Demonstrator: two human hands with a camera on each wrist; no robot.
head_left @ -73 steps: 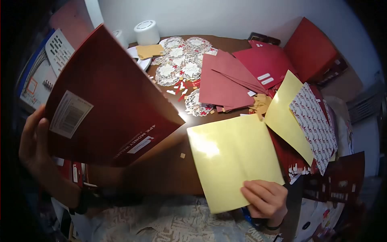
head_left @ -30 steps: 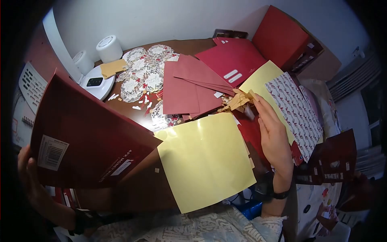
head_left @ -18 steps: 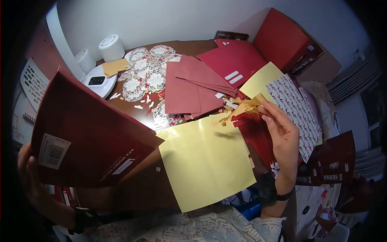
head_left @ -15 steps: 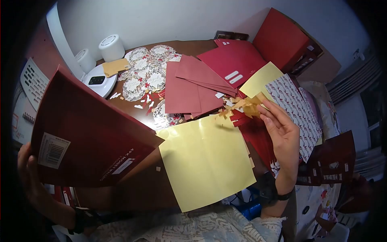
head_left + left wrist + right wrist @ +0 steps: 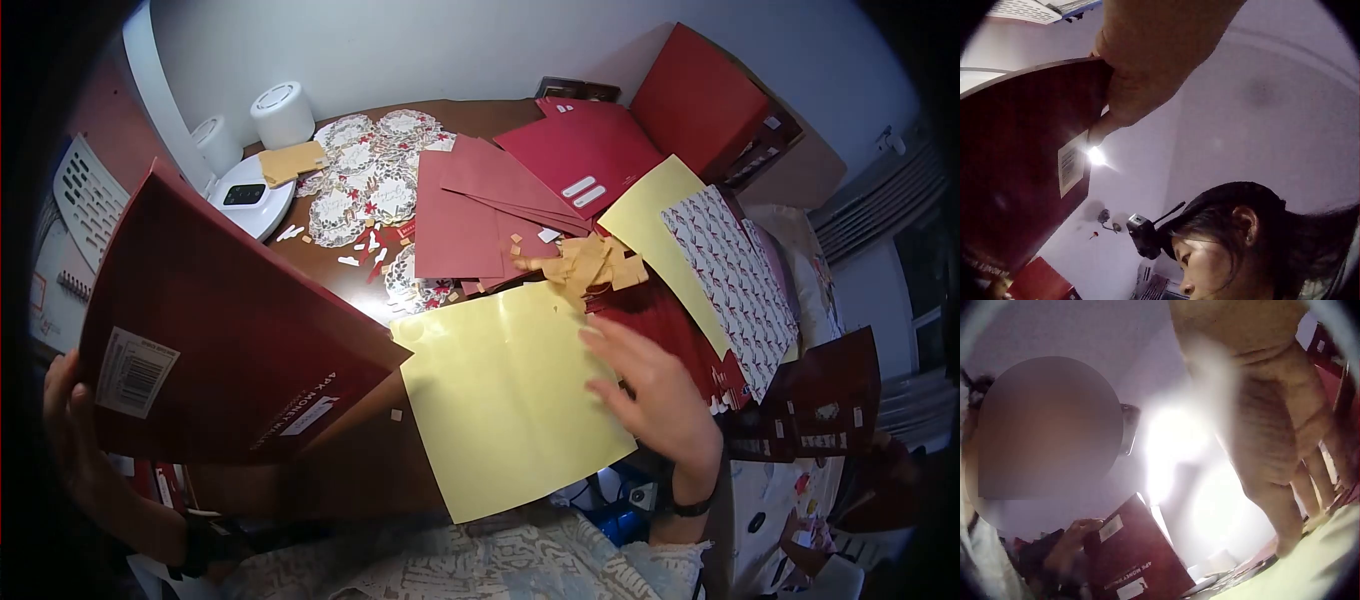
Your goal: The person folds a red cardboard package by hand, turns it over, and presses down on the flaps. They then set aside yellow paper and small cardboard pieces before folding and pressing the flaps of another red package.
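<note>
My left hand (image 5: 75,425) grips the left edge of a dark red folder (image 5: 230,340) with a barcode label, held up and tilted; the left wrist view shows the folder (image 5: 1016,156) pinched at its edge by that hand (image 5: 1147,56). A pale yellow sheet (image 5: 500,420) lies flat in front of me. Over its right edge is my right hand (image 5: 655,395), fingers loosely extended and holding nothing. Beyond the fingertips sits a heap of torn tan paper scraps (image 5: 590,265). In the right wrist view the hand (image 5: 1272,419) hangs beside the yellow sheet (image 5: 1310,562).
Dusty red envelopes (image 5: 460,220) and a crimson folder (image 5: 590,150) lie behind. Floral round cutouts (image 5: 385,190) are at the back left, near a white round device (image 5: 262,205). A patterned sheet (image 5: 735,285) lies right, with a red box (image 5: 700,100) behind.
My right hand let go of the tan scraps, which now rest in a heap, and moved back toward me over the yellow sheet. The left hand still holds the red folder.
</note>
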